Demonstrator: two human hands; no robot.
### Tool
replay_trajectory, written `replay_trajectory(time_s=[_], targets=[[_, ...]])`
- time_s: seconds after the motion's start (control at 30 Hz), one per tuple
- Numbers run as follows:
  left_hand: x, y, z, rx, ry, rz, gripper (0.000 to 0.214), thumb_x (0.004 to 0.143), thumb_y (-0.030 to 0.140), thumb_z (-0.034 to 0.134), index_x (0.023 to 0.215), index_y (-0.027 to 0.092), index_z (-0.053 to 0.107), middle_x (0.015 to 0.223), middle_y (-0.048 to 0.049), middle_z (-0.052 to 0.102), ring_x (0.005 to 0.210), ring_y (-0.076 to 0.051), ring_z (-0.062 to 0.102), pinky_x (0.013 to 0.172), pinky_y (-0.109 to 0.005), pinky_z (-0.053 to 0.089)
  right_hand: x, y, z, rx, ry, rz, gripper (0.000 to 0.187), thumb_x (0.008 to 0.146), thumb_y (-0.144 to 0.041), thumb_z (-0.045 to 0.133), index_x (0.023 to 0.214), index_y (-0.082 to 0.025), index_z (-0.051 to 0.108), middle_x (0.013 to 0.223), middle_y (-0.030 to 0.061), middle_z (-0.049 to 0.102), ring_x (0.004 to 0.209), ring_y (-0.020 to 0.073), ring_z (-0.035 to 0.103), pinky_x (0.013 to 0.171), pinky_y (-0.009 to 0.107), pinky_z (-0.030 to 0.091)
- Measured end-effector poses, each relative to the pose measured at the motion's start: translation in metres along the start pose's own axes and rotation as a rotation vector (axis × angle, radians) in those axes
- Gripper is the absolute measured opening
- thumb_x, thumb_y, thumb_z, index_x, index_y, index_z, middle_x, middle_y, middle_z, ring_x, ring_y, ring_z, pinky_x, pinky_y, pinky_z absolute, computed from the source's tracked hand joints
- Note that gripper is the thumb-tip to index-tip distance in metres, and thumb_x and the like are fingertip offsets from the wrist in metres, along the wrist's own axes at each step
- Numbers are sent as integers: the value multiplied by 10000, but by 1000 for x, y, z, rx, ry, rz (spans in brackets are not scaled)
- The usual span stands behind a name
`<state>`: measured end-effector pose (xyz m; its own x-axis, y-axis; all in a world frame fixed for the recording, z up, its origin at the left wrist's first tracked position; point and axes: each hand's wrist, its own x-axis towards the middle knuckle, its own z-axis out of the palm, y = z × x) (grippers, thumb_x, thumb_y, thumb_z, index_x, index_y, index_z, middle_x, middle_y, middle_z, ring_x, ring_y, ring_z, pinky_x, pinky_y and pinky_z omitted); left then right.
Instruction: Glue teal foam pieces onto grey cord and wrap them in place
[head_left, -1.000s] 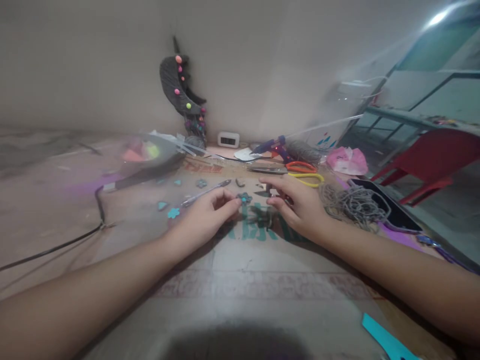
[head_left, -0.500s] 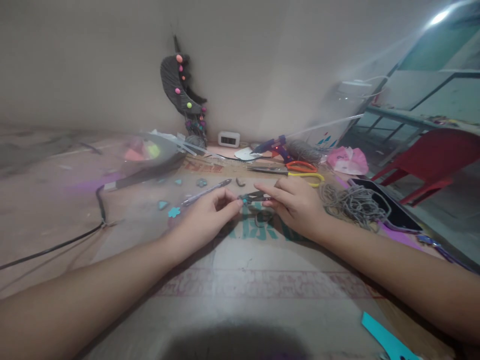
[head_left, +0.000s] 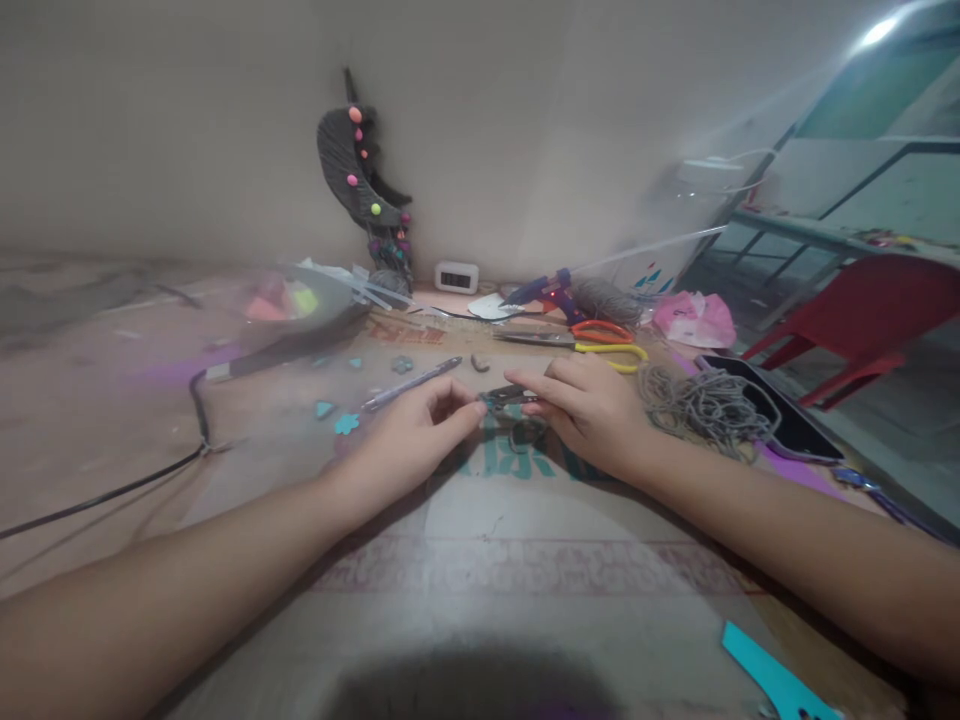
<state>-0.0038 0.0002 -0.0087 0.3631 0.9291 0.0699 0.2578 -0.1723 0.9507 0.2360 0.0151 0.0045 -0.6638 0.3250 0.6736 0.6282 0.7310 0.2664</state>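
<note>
My left hand (head_left: 429,428) pinches a small teal piece (head_left: 486,401) between thumb and fingertips; most of it is hidden. In my right hand (head_left: 589,405) is a pair of small dark thread snips (head_left: 506,395), their blades pointing left and meeting the teal piece. A loop of grey cord (head_left: 525,437) lies just below the snips. Left of my left hand lie a teal flower cutout (head_left: 346,424) and a teal heart-like cutout (head_left: 324,409). A pen (head_left: 414,383) rests behind that hand, near a grey flower shape (head_left: 403,365) and a short curved grey bit (head_left: 480,363).
Orange-handled scissors (head_left: 600,332) and yellow-handled scissors (head_left: 615,352) lie behind my hands, with a glue gun (head_left: 544,290) beyond. To the right are tangled grey yarn (head_left: 709,410) and a phone (head_left: 780,415). A teal strip (head_left: 772,675) lies near front right; a black cable (head_left: 112,490) runs left.
The snips' blades have come closer together at the teal piece. Both hands stay in nearly the same place.
</note>
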Motion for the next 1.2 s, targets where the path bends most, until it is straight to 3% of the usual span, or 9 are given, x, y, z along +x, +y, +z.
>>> replay_trajectory(time_s=[0.63, 0.87, 1.03, 1.2], targets=[[0, 2, 1, -7, 6, 5, 243, 907, 428, 607, 816, 206, 567, 746, 14, 616, 701, -154, 560, 667, -291, 424, 1, 1, -2, 20, 1, -43, 299, 1045, -279, 501, 1118, -151, 761, 643, 7, 527, 638, 169, 411, 603, 315, 294], [1, 2, 0, -10, 8, -13, 246, 917, 429, 594, 823, 204, 563, 740, 19, 603, 695, -150, 548, 670, -293, 412, -2, 1, 2, 40, 9, 42, 346, 1049, -356, 483, 1226, -172, 717, 700, 15, 545, 680, 177, 458, 631, 308, 332], [1, 0, 1, -23, 5, 2, 242, 913, 423, 602, 817, 205, 561, 751, 19, 603, 698, -147, 536, 661, -290, 397, -2, 2, 1, 18, -48, 19, 330, 1062, -329, 452, 1211, -209, 720, 714, 16, 566, 694, 173, 471, 641, 306, 333], [1, 1, 1, 8, 8, 5, 234, 902, 417, 610, 811, 205, 572, 756, 11, 617, 707, -153, 543, 669, -294, 415, -2, 2, 1, 18, -45, -10, 321, 1054, -301, 468, 1204, -179, 724, 708, 21, 560, 687, 180, 448, 630, 316, 321]])
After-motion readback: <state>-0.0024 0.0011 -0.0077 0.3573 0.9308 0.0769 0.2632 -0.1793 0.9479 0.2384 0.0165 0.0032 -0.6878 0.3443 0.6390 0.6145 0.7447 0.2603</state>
